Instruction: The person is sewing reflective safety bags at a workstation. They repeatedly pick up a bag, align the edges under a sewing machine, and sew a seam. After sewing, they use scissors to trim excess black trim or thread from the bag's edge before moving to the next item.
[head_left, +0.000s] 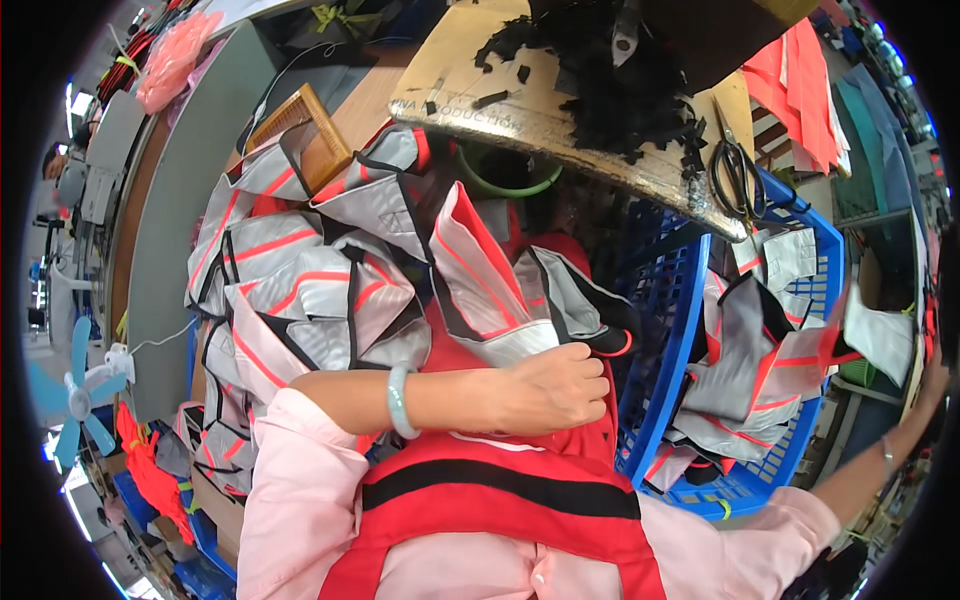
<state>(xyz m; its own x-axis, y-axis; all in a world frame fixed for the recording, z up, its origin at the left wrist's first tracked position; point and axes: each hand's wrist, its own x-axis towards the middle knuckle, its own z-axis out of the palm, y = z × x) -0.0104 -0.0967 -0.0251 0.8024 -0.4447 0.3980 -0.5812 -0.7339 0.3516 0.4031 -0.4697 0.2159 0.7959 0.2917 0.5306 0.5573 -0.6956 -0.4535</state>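
My left hand (pixel 562 390) is curled closed in front of my red apron (pixel 500 500). It is at the lower end of a grey fabric piece (pixel 470 265) with bright red piping, which rises beyond the knuckles; the fingertips are hidden. A heap of similar grey pieces (pixel 300 270) with red stripes and black edging lies to the left. My right arm stretches far right past a blue plastic basket (pixel 690 330) holding more such pieces (pixel 735 420). My right hand (pixel 937 378) is at the dark picture rim, its fingers unclear. A blurred grey piece (pixel 780 365) lies across the basket.
A worn table (pixel 460 75) ahead bears black scraps (pixel 620 90) and black-handled scissors (pixel 737 180) at its near right edge. A tan wicker tray (pixel 318 145) leans by the heap. Coral fabric (pixel 800 95) hangs at right. A blue fan (pixel 80 395) stands left.
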